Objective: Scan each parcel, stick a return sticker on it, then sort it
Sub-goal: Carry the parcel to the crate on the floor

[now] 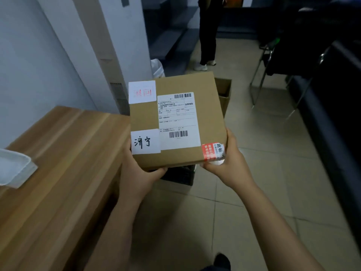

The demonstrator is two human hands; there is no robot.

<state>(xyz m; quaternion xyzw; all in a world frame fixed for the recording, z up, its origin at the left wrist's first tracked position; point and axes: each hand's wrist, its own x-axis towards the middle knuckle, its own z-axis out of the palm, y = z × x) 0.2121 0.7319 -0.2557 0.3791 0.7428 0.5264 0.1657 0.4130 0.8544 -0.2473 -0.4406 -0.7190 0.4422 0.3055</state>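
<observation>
**Stickered parcel held over the floor, ready for sorting**

A flat cardboard parcel (210, 114) is held in the air just beyond the edge of the wooden counter (58, 163), above the tiled floor (263, 173). Its near left corner is gripped by the left hand (140, 173) and its near right corner by the right hand (224, 165); the hands are kept apart, one on each side.

A white sticker with red characters (142, 92) is already stuck at the far left corner, beside the printed shipping label (177, 120). A handwritten sticker (145, 141) lies near the left thumb.

Scanning and stickering are judged done, so sorting is the step in hand. An open carton (224, 92) is seen on the floor behind the parcel, and something dark lies beneath it, not clearly made out. The right container must next be picked and the parcel lowered in flat.
</observation>
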